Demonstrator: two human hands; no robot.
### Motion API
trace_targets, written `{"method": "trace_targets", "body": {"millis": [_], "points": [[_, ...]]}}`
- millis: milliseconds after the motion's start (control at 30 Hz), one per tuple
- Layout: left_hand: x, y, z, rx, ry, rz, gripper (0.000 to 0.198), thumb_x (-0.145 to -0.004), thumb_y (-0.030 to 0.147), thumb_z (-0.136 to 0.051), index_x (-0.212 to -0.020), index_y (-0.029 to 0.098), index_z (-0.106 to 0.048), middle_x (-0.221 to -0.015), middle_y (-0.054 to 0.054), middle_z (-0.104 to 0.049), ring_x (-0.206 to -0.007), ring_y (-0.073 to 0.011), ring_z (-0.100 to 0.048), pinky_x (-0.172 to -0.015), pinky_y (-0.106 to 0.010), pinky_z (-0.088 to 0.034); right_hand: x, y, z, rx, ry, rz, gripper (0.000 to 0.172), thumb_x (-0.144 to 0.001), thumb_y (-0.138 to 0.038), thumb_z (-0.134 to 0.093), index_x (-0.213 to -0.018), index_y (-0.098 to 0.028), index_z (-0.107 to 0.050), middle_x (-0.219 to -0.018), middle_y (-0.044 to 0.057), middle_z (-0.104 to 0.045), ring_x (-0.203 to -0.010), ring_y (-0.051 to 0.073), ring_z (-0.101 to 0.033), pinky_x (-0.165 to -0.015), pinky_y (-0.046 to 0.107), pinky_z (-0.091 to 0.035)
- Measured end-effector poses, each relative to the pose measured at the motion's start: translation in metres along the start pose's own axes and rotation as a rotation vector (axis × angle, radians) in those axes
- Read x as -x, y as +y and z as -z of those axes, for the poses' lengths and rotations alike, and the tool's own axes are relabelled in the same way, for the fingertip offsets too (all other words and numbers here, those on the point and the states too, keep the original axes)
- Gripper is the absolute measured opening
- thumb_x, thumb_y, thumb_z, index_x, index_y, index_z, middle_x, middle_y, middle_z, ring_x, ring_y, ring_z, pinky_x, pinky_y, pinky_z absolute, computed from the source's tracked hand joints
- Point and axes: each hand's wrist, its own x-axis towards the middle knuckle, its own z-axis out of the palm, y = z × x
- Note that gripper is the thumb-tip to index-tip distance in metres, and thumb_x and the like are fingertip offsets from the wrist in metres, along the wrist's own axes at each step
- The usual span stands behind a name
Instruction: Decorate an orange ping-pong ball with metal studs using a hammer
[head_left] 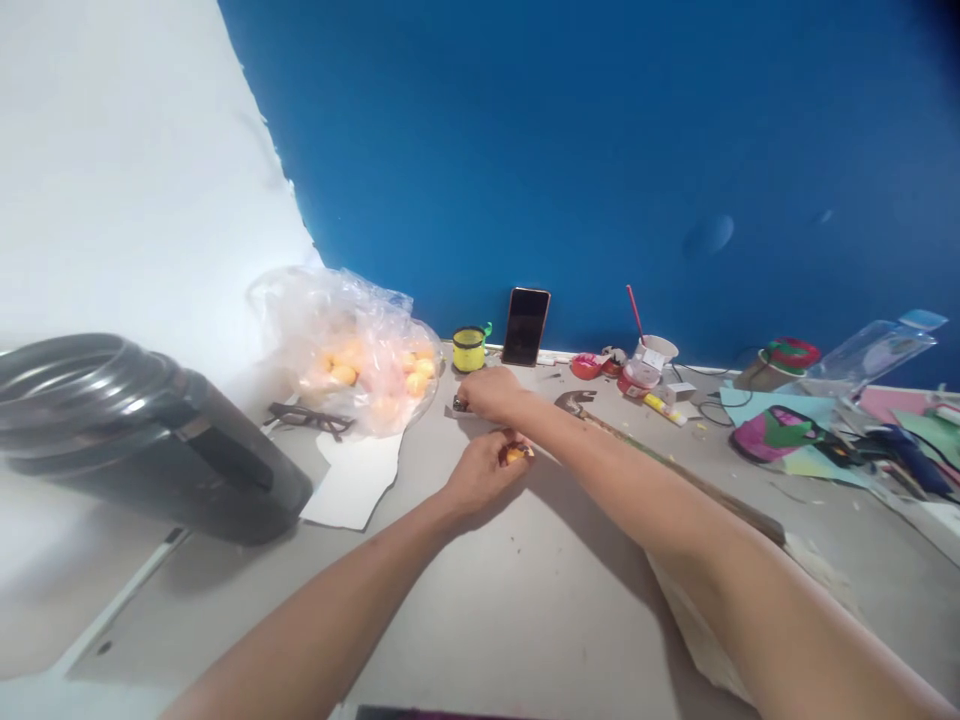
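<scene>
My left hand (486,472) is closed around a small yellow-orange thing (516,455) with a dark patch and a pale edge; the fingers hide much of it. Just beyond it, my right hand (489,394) reaches across from the right, fingers curled down at the table. A small dark, shiny thing (459,403) shows at its fingertips, too small to name. Past the right hand stand a yellow cup (469,350) with a dark rim and a phone (526,326) leaning upright on the blue wall. A hammer (576,400) lies partly under my right forearm.
Left are a large dark flask (165,450), eyeglasses (309,418), white paper (358,478) and a clear plastic bag (337,330) with several orange-yellow round things. Right are a white cup (657,350), a yellow tube (664,409), coloured paper (780,405) and a clear bottle (874,352).
</scene>
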Motion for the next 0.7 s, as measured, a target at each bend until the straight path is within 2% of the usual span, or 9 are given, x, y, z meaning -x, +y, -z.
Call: {"method": "trace_targets", "body": {"millis": [233, 400, 600, 700], "points": [[-0.0015, -0.0025, -0.0010, -0.029, -0.004, 0.006, 0.020, -0.085, 0.035, -0.058, -0.091, 0.018, -0.067, -0.085, -0.003, -0.071, -0.076, -0.0202, -0.062, -0.069, -0.030, -0.045, 0.0005, 0.0017, -0.0022, 0.009, 0.008, 0.020, 0.028, -0.090, -0.011, -0.057, -0.108, -0.011, -0.078, -0.110, 0.019, -0.078, -0.105, 0.029, -0.073, -0.080, 0.032, -0.050], [-0.0015, -0.0019, -0.0002, -0.061, 0.001, 0.026, 0.017, -0.085, 0.034, -0.058, -0.088, 0.019, -0.065, -0.077, 0.000, -0.066, -0.069, -0.0183, -0.057, -0.064, -0.029, -0.041, -0.0002, 0.0023, -0.0004, 0.001, 0.005, 0.034, 0.026, -0.090, -0.011, -0.057, -0.106, -0.011, -0.078, -0.109, 0.019, -0.078, -0.103, 0.029, -0.073, -0.077, 0.032, -0.050], [-0.0029, 0.0001, -0.0002, -0.041, -0.004, 0.025, 0.018, -0.083, 0.033, -0.057, -0.088, 0.018, -0.067, -0.076, -0.001, -0.065, -0.069, -0.0187, -0.058, -0.064, -0.029, -0.042, -0.0006, 0.0030, -0.0015, -0.016, -0.003, 0.050, 0.026, -0.092, -0.011, -0.054, -0.106, -0.011, -0.076, -0.109, 0.019, -0.078, -0.104, 0.029, -0.073, -0.076, 0.032, -0.049], [-0.0032, -0.0005, -0.0005, -0.026, -0.013, 0.035, 0.021, -0.083, 0.033, -0.058, -0.093, 0.018, -0.069, -0.081, -0.001, -0.068, -0.071, -0.0191, -0.060, -0.068, -0.030, -0.044, 0.0042, 0.0038, 0.0019, -0.033, 0.018, 0.052, 0.026, -0.093, -0.012, -0.054, -0.107, -0.012, -0.075, -0.111, 0.019, -0.078, -0.099, 0.027, -0.073, -0.073, 0.030, -0.047]]}}
